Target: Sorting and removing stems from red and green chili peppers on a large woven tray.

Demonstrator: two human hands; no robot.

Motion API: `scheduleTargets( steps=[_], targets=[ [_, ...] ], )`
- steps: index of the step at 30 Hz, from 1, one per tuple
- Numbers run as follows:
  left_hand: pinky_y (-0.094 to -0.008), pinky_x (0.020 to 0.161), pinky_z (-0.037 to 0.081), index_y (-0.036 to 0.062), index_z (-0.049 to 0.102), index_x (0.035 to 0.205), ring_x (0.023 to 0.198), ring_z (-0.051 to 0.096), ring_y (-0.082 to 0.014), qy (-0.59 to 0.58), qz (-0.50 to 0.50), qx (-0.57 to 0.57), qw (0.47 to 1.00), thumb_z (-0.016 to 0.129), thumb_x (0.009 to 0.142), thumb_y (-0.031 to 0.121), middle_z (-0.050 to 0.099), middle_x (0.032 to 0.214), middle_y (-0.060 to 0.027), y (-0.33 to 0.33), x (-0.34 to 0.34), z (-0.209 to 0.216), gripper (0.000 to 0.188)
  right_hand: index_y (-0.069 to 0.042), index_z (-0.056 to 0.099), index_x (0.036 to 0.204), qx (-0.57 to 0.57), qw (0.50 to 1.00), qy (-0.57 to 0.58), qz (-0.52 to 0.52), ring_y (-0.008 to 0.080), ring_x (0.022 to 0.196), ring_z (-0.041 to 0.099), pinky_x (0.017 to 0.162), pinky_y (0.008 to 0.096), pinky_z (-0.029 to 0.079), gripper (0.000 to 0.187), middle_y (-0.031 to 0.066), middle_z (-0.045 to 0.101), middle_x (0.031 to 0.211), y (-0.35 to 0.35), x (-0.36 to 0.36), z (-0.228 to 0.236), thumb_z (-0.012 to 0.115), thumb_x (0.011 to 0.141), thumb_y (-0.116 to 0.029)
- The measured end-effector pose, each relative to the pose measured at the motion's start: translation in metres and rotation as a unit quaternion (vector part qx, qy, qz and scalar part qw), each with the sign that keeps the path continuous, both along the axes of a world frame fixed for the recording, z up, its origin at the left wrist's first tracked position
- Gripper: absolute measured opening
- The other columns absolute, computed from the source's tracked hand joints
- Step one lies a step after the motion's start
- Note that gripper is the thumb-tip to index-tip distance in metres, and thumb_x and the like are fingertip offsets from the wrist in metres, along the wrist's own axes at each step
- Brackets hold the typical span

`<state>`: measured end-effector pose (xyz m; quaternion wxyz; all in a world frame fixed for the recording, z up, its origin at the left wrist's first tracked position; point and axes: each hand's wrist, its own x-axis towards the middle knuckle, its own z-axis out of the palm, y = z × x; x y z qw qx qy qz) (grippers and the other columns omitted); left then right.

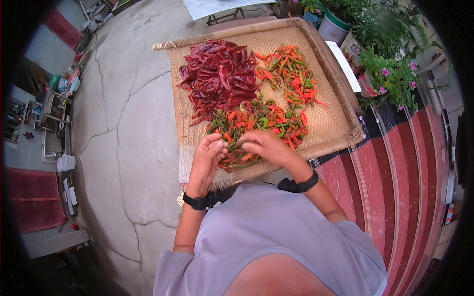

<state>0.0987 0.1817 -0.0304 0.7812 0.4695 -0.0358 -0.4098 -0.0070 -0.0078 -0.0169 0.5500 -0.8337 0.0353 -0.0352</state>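
Note:
Over the near edge of a woven tray [328, 130], my left hand [211, 152] is closed in a pinch at one end of a dark green chili pepper [237, 145]. The fingers of my right hand [266, 147] close on its other end, partly hiding it. Just beyond and below both hands spreads a pile of mixed red, orange and green chili peppers [266, 118]. Dark red dried chilies [219, 74] are heaped at the tray's far left. A looser group of orange-red chilies [296, 74] lies at the far right.
Red striped steps [390, 163] run along the right side. Potted plants with pink flowers [385, 79] stand at the back right, close to the tray. A pale table [217, 7] is at the back. Cracked concrete floor [118, 148] extends on the left.

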Motion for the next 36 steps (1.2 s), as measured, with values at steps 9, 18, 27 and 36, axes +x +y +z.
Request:
scheduleTargets(
  steps=[9, 18, 27, 36],
  targets=[
    [-0.0225, 0.073, 0.048, 0.0059, 0.056, 0.111, 0.085, 0.062, -0.0106, -0.104, -0.049, 0.073, 0.991, 0.057, 0.093, 0.013, 0.064, 0.097, -0.0038, -0.012, -0.001, -0.001, 0.019, -0.003, 0.065, 0.105, -0.088, 0.883, -0.102, -0.450, 0.0165, 0.076, 0.064, 0.071, 0.0311, 0.050, 0.024, 0.0095, 0.067, 0.088, -0.101, -0.030, 0.022, 0.065, 0.086, -0.017],
    [-0.0231, 0.077, 0.045, 0.0059, 0.056, 0.110, 0.089, 0.058, -0.0095, -0.172, -0.103, 0.118, 0.973, 0.054, 0.094, 0.011, 0.063, 0.102, -0.0032, -0.022, -0.007, 0.002, 0.017, -0.007, 0.066, 0.091, -0.255, 0.951, 0.016, -0.172, 0.0266, 0.082, 0.059, 0.074, 0.0373, 0.047, 0.018, 0.0100, 0.062, 0.082, -0.050, -0.031, 0.011, 0.070, 0.076, -0.016],
    [-0.0240, 0.079, 0.045, 0.0046, 0.055, 0.109, 0.089, 0.058, -0.0103, -0.207, -0.111, 0.122, 0.964, 0.054, 0.094, 0.012, 0.062, 0.100, -0.0028, -0.023, -0.014, 0.016, 0.017, -0.007, 0.058, 0.091, -0.322, 0.932, 0.008, -0.166, 0.0299, 0.086, 0.055, 0.074, 0.0405, 0.045, 0.018, 0.0105, 0.055, 0.086, -0.033, -0.022, 0.005, 0.066, 0.076, -0.014],
    [-0.0268, 0.089, 0.043, 0.0040, 0.054, 0.116, 0.101, 0.056, -0.0141, -0.368, -0.134, 0.100, 0.915, 0.058, 0.092, 0.012, 0.059, 0.108, -0.0054, -0.046, -0.014, 0.021, 0.026, -0.004, 0.055, 0.094, -0.007, 0.965, -0.021, -0.261, 0.0129, 0.070, 0.056, 0.066, 0.0258, 0.046, 0.018, 0.0040, 0.058, 0.080, -0.030, -0.021, 0.028, 0.065, 0.081, -0.009]
  ],
)
